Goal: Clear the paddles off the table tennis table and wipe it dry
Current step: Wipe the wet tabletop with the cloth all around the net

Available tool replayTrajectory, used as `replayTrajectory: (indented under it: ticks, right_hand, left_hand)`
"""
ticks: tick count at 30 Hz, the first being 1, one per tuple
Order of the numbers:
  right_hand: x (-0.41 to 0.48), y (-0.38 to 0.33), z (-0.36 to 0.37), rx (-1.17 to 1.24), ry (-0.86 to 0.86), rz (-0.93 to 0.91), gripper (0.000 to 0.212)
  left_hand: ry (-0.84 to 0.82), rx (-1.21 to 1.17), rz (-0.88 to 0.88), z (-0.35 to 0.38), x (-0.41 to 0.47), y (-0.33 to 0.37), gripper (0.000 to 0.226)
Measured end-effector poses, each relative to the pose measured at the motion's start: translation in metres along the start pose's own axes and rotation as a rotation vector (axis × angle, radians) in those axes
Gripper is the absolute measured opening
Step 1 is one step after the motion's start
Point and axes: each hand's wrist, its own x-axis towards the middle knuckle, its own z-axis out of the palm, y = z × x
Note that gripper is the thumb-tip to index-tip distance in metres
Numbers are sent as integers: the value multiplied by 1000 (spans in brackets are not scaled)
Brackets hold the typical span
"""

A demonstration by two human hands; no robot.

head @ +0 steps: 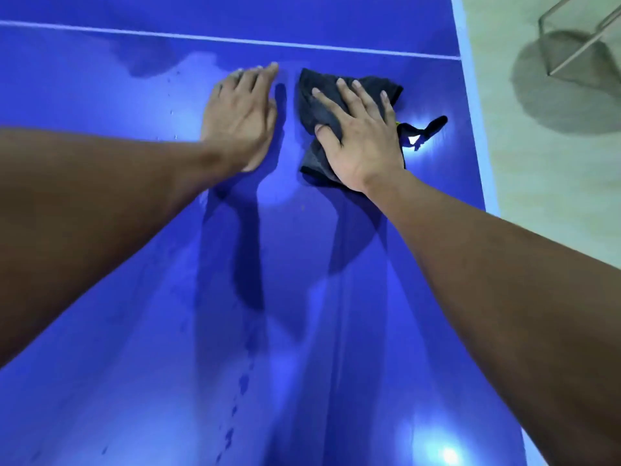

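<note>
The blue table tennis table [134,297] fills most of the view, with a white line running across its far part. My right hand [359,136] presses flat, fingers spread, on a crumpled dark grey cloth [316,112] lying on the table near its right side. A thin dark loop of the cloth [433,124] sticks out to the right of the hand. My left hand [240,116] lies flat on the bare table surface just left of the cloth, fingers straight and together. Wet patches [148,62] and small drops [242,385] show on the surface. No paddle is in view.
The table's white right edge [470,95] runs down the right side. Beyond it lies a pale floor [554,179] with a metal frame [578,38] and its shadow at the top right.
</note>
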Motion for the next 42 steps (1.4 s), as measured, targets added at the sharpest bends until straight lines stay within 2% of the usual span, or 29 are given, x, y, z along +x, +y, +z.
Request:
replayTrajectory:
  ticks: [3,8,15,21,30,37,42]
  right_hand:
    - [-52,-16,2,-2,9,-7,60]
    - [-112,-37,-1,-27,0,21,60]
    - [-211,-71,-3,-9,-18,1,60]
    - [-334,-103,-3,7,-15,-41,61]
    - [-509,-140,2,9,78,-55,58]
    - [-518,-157,2,31,126,36,57]
    - [-505,-171,11,11,139,-78,59]
  left_hand:
    - [57,-123,-61,-14,-26,4,51]
    - [63,-214,43,-32,-164,11,50]
    - [-73,-95,-3,-45,-396,33,50]
    - [-99,-16,-135,-50,-520,50,54]
    - [-124,34,-147,-54,-591,69,56]
    - [-137,-38,-200,-66,-584,72,57]
    - [-22,-91,-185,-71,-568,52,41]
